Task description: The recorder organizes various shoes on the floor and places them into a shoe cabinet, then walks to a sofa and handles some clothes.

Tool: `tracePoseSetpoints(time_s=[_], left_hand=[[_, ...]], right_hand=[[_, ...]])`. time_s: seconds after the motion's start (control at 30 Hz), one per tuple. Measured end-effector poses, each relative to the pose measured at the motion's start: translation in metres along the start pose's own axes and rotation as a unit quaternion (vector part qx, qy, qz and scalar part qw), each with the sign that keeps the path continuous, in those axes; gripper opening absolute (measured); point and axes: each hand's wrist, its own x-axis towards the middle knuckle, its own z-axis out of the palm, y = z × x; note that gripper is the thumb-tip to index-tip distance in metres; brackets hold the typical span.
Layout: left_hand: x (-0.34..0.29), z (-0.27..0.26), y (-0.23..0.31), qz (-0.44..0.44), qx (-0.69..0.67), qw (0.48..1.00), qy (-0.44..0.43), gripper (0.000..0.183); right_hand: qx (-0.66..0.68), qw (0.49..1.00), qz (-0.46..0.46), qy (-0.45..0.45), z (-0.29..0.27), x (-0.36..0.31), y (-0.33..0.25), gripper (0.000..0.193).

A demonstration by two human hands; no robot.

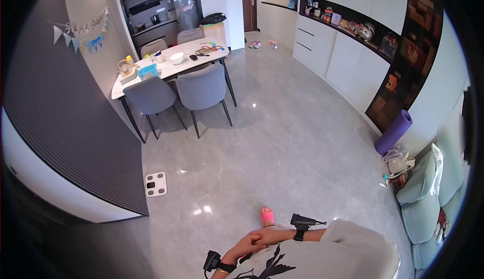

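My left hand (244, 245) and my right hand (269, 235) are clasped together in front of my body, at the lower middle of the head view. Their fingers fold over each other, partly hidden, and no object shows between them. A black strapped device (212, 261) sits on my left wrist beside a thin gold bracelet (222, 271). Another black strapped device (302, 221) is on my right wrist. Just beyond the hands, one foot in a pink slipper (266, 214) stands on the grey floor. My light top (322, 254) has a dark print.
A white scale (156, 184) lies on the floor at left. Grey chairs (201, 90) stand at a white-topped table (169, 68) bearing a bowl (176, 58) and a blue basket (147, 71). At right are white cabinets (345, 59), a purple rolled mat (394, 132) and a green sofa (419, 218).
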Motion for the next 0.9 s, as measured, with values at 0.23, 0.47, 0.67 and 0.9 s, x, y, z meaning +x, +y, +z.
tracePoseSetpoints(time_s=[0.23,0.47,0.67,0.9], left_hand=[[0.117,-0.041,-0.001,-0.015,0.026,0.999,-0.026,0.027],[0.282,-0.102,0.058,-0.010,0.059,0.998,-0.026,0.031],[0.428,-0.149,0.098,-0.013,0.271,0.954,-0.126,0.031],[0.634,-0.237,0.114,0.002,0.257,0.938,-0.233,0.029]], right_hand=[[-0.120,0.986,-0.093,0.066,-0.107,0.046,0.045,0.034],[-0.049,0.993,-0.089,0.054,-0.288,0.049,0.008,0.031],[0.005,0.987,-0.111,0.116,-0.416,0.075,0.051,0.033],[-0.011,0.967,-0.068,0.247,-0.604,0.126,0.087,0.039]])
